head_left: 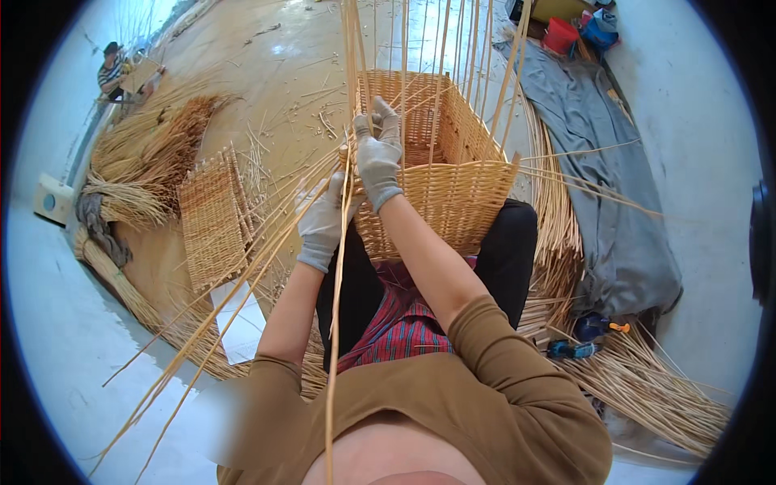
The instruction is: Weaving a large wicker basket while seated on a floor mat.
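A square woven wicker basket [440, 206] rests between my knees, tall upright cane stakes [404, 40] rising from its rim. My right hand [378, 153], in a pale glove, is closed on strands at the basket's near left corner, fingers curled near the stakes. My gloved left hand [323, 214] is just lower and to the left, outside that corner, closed on cane strands [263, 260], its fingertips partly hidden by them. Long strands trail from there toward the lower left, one hanging down over my lap.
Reed bundles [141, 149] and woven panels [212, 218] lie left; another person [115, 77] sits at far upper left. Right are a grey cloth [610, 226], loose canes [638, 388], blue tools [570, 347] and a red bucket [559, 34]. White walls bound both sides.
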Motion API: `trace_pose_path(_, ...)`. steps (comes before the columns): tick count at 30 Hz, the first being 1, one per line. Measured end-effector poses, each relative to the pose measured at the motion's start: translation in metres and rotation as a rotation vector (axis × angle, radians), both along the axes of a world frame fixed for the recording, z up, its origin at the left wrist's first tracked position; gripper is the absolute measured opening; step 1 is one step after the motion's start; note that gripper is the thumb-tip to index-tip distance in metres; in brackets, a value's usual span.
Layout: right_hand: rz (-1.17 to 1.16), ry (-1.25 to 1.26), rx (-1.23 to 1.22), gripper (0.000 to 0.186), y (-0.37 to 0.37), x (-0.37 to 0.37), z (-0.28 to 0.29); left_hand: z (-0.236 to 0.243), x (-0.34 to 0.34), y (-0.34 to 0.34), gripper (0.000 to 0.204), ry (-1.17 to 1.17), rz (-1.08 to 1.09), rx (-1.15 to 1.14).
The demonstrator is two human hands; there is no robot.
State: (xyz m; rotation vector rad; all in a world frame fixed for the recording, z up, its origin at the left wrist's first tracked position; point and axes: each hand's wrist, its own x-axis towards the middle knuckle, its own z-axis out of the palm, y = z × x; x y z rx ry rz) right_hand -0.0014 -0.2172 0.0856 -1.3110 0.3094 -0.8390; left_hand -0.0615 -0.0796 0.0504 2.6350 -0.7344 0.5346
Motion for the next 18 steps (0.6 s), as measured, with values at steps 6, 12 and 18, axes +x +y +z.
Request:
trace_pose_path(6,0.219,-0.096,-0.153,0.029,-0.013,-0.022,0.023,0.009,-0.011,-0.009,0.058,-0.018,0.075,-0.121)
trace_pose_path(12,0.246,-0.183,-0.137,0.04,-0.016,-0.044,0.025,-0.01,-0.012,-0.008,0.059,-0.074,-0.034,-0.153)
trace_pose_path(18,0.427,-0.222,0.184,0.016,-0.07,-0.116,-0.025,-0.019,-0.005,0.006,0.047,0.182,0.055,-0.202)
